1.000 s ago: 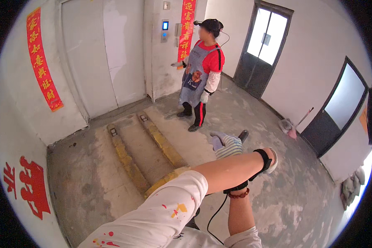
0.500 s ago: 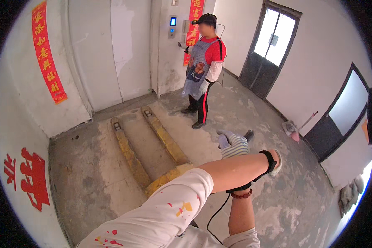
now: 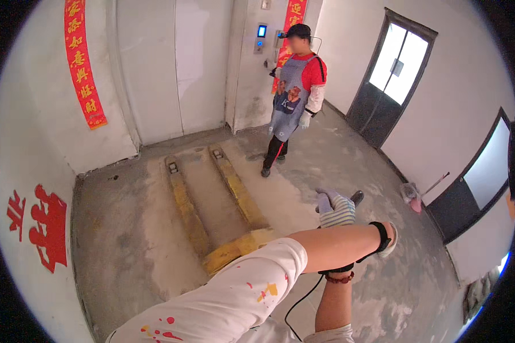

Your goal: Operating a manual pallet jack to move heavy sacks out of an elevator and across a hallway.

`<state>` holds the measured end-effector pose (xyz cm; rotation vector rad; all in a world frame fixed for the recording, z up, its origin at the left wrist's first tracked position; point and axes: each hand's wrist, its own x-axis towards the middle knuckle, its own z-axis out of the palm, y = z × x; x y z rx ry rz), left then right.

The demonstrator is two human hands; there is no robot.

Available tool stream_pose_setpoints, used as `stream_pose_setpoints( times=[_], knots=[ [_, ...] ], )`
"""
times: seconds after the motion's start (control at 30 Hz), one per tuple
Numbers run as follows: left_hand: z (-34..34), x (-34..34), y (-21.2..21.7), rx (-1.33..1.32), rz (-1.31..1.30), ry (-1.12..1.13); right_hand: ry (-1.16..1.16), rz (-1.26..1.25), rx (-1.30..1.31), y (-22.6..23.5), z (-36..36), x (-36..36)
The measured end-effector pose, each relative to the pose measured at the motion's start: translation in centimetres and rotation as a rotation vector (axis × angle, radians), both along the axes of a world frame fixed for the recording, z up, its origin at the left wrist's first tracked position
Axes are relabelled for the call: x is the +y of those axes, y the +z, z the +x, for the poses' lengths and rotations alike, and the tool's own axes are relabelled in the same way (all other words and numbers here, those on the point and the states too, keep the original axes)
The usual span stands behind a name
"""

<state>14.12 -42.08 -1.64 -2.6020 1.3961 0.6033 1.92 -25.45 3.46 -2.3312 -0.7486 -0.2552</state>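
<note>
Below me stands a yellow pallet jack (image 3: 238, 250), its two worn forks pointing toward the closed metal elevator doors (image 3: 203, 74). My right hand (image 3: 336, 210), in a striped knit glove, is closed round a dark bar that looks like the pallet jack's handle; a black rounded end (image 3: 357, 198) sticks out beside it. Crossing over my right forearm, my left arm reaches right, with a black strap at the wrist. Only a pale gloved edge of my left hand (image 3: 391, 239) shows, its fingers hidden. A black cable hangs by my right forearm.
A co-worker (image 3: 294, 94) in an apron and cap stands by the elevator's button panel (image 3: 261, 39), right of the forks. Dark-framed doors (image 3: 392, 74) line the right wall, near a broom and pink dustpan (image 3: 416, 204). Sacks (image 3: 479, 294) lie at the lower right.
My view has turned slightly left, shifting the room rightward. The co-worker's feet have changed position in a step. My hands keep nearly the same pose, and the forks stay put on the floor.
</note>
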Motion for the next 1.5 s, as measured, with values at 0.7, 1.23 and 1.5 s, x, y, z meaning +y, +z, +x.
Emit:
stream_pose_setpoints(
  times=[0.7, 1.23, 1.5],
  knots=[
    [2.1, -2.4, -2.1, 0.106, 0.105, -0.054, -0.002, 0.063, -0.010, -0.1, 0.2, 0.0],
    [1.0, -1.9, -1.9, 0.084, 0.141, -0.071, -0.004, 0.087, -0.030, -0.7, 0.5, 0.0],
    [0.2, -0.9, -0.3, 0.076, 0.148, -0.081, 0.039, 0.083, -0.134, -0.8, 0.7, 0.2]
  ],
)
